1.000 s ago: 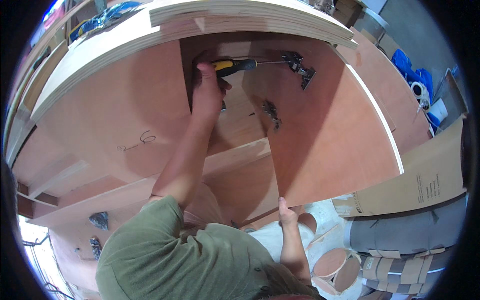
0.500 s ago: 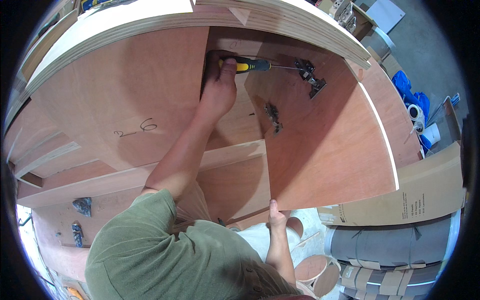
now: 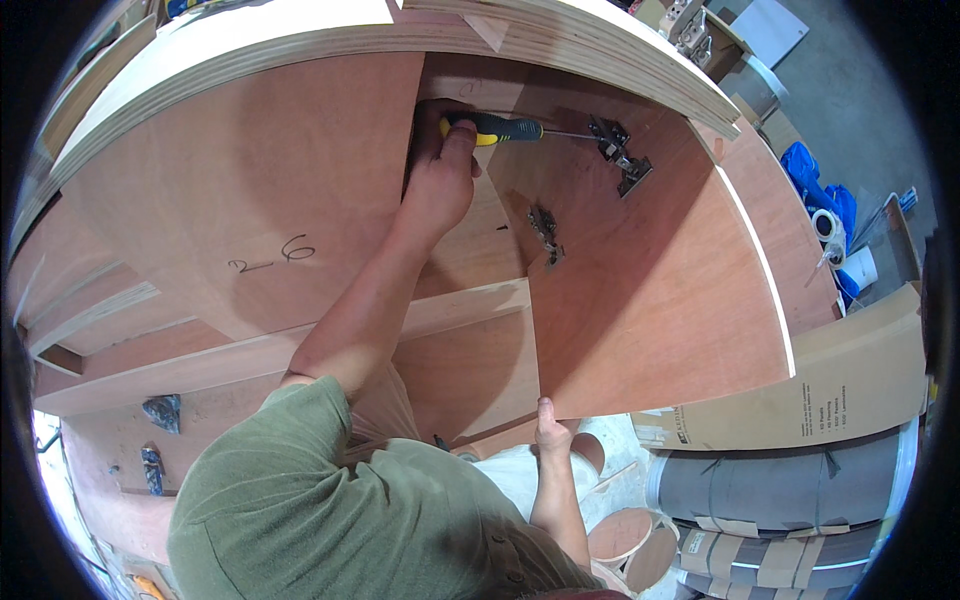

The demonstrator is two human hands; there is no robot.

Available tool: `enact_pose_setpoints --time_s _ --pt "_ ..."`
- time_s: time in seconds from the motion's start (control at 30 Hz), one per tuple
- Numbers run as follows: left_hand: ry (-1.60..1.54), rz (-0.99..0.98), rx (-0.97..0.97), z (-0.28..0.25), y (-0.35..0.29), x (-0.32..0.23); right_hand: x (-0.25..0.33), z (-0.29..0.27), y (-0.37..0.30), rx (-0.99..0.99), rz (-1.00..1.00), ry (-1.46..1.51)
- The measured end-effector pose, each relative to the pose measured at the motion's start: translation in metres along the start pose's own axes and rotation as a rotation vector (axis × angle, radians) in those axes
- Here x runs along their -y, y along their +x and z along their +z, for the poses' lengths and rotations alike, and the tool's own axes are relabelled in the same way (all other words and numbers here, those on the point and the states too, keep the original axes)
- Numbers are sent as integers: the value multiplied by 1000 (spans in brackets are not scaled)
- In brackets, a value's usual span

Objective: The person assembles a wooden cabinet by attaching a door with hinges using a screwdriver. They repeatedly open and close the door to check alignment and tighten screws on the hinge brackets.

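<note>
My left hand (image 3: 445, 160) is closed round the handle of a black-and-yellow screwdriver (image 3: 510, 130), inside the cabinet opening. Its thin shaft reaches right to a metal hinge (image 3: 620, 155) on the inner face of an open wooden door (image 3: 660, 290); the exact tip contact is too small to tell. Lower and to the left on that side sits a second metal hinge (image 3: 545, 235). Down at the door's bottom corner, my right hand (image 3: 553, 430) grips the door edge, thumb on the near face and the other fingers largely hidden.
A thick plywood edge (image 3: 560, 45) curves above the opening. Left of it stands a wooden panel (image 3: 250, 190) with handwritten marks. Small plastic bags (image 3: 163, 412) lie on the lower left board. Behind the door are a cardboard sheet (image 3: 840, 390) and large grey wrapped rolls (image 3: 780, 490).
The screwdriver handle has turned slightly in my left hand, its yellow stripe now lower. My right hand stays on the door edge, and the door has barely shifted.
</note>
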State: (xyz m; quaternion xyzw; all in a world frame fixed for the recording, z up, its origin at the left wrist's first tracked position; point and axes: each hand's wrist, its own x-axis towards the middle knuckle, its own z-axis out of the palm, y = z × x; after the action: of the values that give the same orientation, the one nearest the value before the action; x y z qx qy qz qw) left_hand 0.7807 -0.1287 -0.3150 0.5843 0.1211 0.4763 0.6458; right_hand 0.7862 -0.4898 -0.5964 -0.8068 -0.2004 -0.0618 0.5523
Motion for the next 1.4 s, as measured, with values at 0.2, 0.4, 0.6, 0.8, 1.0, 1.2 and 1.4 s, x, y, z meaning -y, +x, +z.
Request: enact_pose_setpoints --time_s 0.2,0.4,0.6,0.8,1.0,1.2,1.4 --pt "11 -5 -15 2 0 2 3 -2 1 35 1 -30" --pt "42 -94 -77 1 2 9 26 2 5 -34 -108 -58" --pt "-21 -65 -74 5 2 7 31 2 7 -33 -120 -81" --pt "40 -9 -69 5 0 4 41 2 8 -17 -120 -42" --pt "94 -154 -173 2 -10 -2 29 -1 8 -4 -159 -70" --pt "-120 -189 -248 0 -39 40 46 4 8 -16 -69 22" --pt "-342 -306 -334 -9 -78 94 45 1 9 -24 -76 -15"
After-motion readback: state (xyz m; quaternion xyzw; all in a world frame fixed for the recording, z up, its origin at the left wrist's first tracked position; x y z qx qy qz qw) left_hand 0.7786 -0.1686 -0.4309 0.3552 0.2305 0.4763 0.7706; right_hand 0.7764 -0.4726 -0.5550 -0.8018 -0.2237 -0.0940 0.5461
